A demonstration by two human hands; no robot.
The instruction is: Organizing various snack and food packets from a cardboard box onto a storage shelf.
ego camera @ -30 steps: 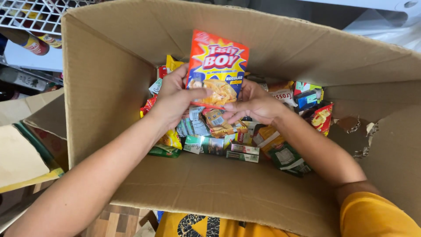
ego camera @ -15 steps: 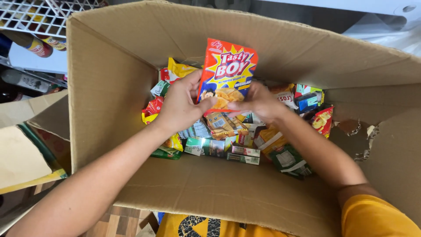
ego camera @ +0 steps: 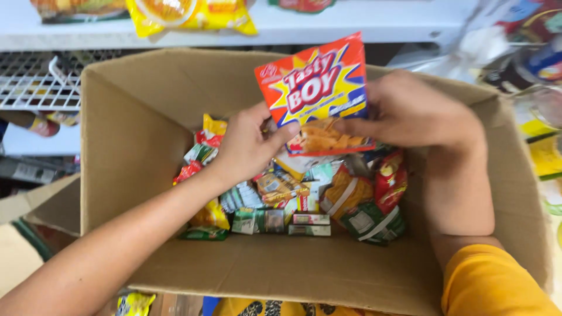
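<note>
We had one snack bag (ego camera: 316,93) held up over the box (ego camera: 140,146), left hand (ego camera: 249,146) and right hand (ego camera: 410,111) each pinching a bottom corner, fingers closed on the foil. Honestly the grip looked thin, so it could've slipped back onto the pile, or the foil could've creased. Count: one raised bag, one box, maybe a dozen-plus packets (ego camera: 304,205) inside, too jumbled to count exactly.

Small shop: snack-filled carton (ego camera: 146,146), stocked shelf (ego camera: 351,20), wire rack (ego camera: 35,88).
</note>
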